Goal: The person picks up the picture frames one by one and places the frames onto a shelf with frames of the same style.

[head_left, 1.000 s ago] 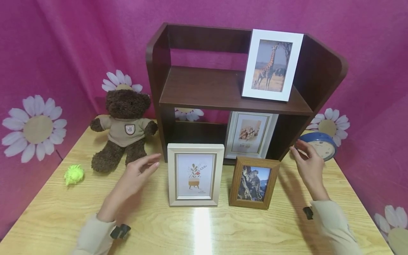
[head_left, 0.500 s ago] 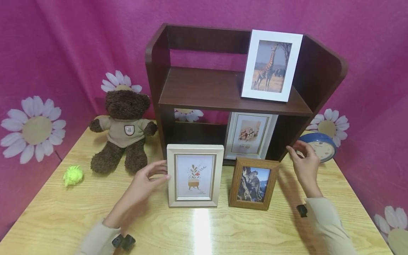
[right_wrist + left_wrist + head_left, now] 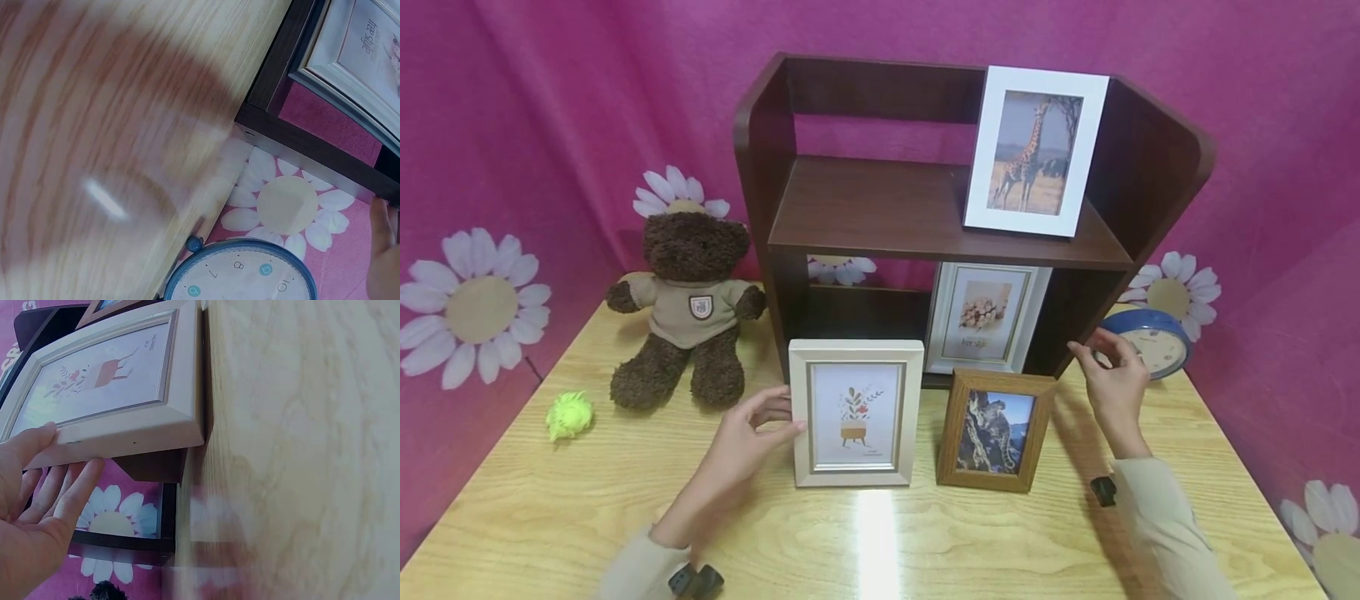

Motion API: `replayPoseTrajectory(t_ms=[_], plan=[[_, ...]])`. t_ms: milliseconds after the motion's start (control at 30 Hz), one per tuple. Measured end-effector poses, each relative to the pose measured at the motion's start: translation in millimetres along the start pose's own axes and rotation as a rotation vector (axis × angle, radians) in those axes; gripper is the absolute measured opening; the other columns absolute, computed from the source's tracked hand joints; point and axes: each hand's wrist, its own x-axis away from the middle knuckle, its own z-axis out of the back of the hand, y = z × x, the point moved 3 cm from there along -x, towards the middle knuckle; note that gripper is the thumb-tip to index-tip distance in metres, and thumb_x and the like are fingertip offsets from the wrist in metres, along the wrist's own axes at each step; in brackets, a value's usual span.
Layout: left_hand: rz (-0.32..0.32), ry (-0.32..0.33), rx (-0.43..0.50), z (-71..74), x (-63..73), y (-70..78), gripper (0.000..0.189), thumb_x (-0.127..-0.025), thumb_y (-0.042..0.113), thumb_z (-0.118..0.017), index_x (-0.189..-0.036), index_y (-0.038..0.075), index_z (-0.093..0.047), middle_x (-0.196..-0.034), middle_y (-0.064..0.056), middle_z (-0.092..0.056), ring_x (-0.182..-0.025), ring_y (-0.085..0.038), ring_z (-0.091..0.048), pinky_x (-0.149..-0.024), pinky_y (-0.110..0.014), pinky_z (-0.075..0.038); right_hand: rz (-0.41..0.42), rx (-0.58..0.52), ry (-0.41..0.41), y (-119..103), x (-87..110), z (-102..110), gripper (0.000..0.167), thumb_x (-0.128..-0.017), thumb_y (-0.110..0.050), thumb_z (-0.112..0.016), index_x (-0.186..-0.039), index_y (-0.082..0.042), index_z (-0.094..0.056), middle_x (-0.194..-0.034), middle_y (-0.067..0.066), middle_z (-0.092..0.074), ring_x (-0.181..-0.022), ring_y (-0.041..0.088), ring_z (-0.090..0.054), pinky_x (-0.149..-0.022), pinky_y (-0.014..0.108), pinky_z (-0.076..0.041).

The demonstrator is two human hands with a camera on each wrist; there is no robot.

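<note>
A cream picture frame with a potted-plant print stands upright on the table. My left hand grips its left edge, thumb on the front and fingers at the side and back; the left wrist view shows the thumb on the border. My right hand is raised beside the lower right side of the dark brown shelf, in front of the blue round clock. In the right wrist view, a finger is right at the shelf's edge. Nothing shows in that hand.
A brown frame with a snow leopard picture stands right of the cream one. On the shelf are a white giraffe frame and a silvery frame. A teddy bear and a lime-green fuzzy ball are at left.
My left hand has moved right to the cream frame and taken hold of its left edge. My right hand has shifted slightly left, closer to the shelf's side.
</note>
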Motion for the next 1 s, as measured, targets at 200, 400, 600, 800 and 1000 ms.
replayPoseTrajectory(t_ms=[200,400,600,800,1000], plan=[[0.009,-0.019,0.047,-2.8,2.9,-2.0,0.061,-0.077,-0.002,-0.075,-0.131,-0.006,-0.049,-0.105,-0.023,-0.065,-0.092,-0.023,-0.065,-0.086,-0.034,-0.055,0.012,-0.028,0.025,-1.5,1.1,-1.3,0.024,-0.079,-0.003,-0.075,-0.099,0.004,-0.065,-0.076,-0.024,-0.058,-0.076,-0.008,-0.057,-0.073,0.006,-0.048],[-0.014,-0.003,0.066,-4.7,4.3,-3.5,0.061,-0.076,-0.005,-0.074,-0.131,-0.008,-0.048,-0.102,-0.023,-0.066,-0.088,-0.013,-0.065,-0.084,-0.028,-0.055,-0.003,-0.049,0.039,-0.2,1.3,-1.4,0.016,-0.078,-0.002,-0.075,-0.091,0.001,-0.066,-0.079,-0.023,-0.058,-0.077,-0.007,-0.057,-0.074,0.006,-0.049],[-0.016,0.012,0.072,-4.8,5.6,-4.6,0.059,-0.076,-0.006,-0.074,-0.13,-0.008,-0.05,-0.101,-0.023,-0.065,-0.085,-0.007,-0.063,-0.084,-0.032,-0.056,0.0,-0.031,0.051,2.6,2.3,-1.5,0.021,-0.078,-0.005,-0.076,-0.091,0.007,-0.065,-0.082,-0.024,-0.056,-0.078,-0.007,-0.057,-0.079,0.01,-0.05],[-0.025,0.024,0.074,-4.0,5.3,-5.6,0.059,-0.075,-0.007,-0.074,-0.129,-0.009,-0.051,-0.099,-0.023,-0.066,-0.083,-0.006,-0.063,-0.083,-0.03,-0.055,0.014,-0.065,0.059,4.9,-0.2,-3.7,0.016,-0.077,-0.001,-0.076,-0.088,0.004,-0.065,-0.08,-0.022,-0.057,-0.076,-0.008,-0.057,-0.074,0.007,-0.05],[-0.031,0.018,0.058,-2.6,4.6,-5.2,0.058,-0.077,-0.004,-0.074,-0.13,-0.008,-0.052,-0.099,-0.022,-0.066,-0.084,-0.007,-0.064,-0.083,-0.03,-0.055,0.009,-0.072,0.04,-4.2,2.6,-3.1,0.017,-0.077,0.001,-0.074,-0.089,0.007,-0.063,-0.078,-0.021,-0.057,-0.074,-0.008,-0.056,-0.071,0.006,-0.049]])
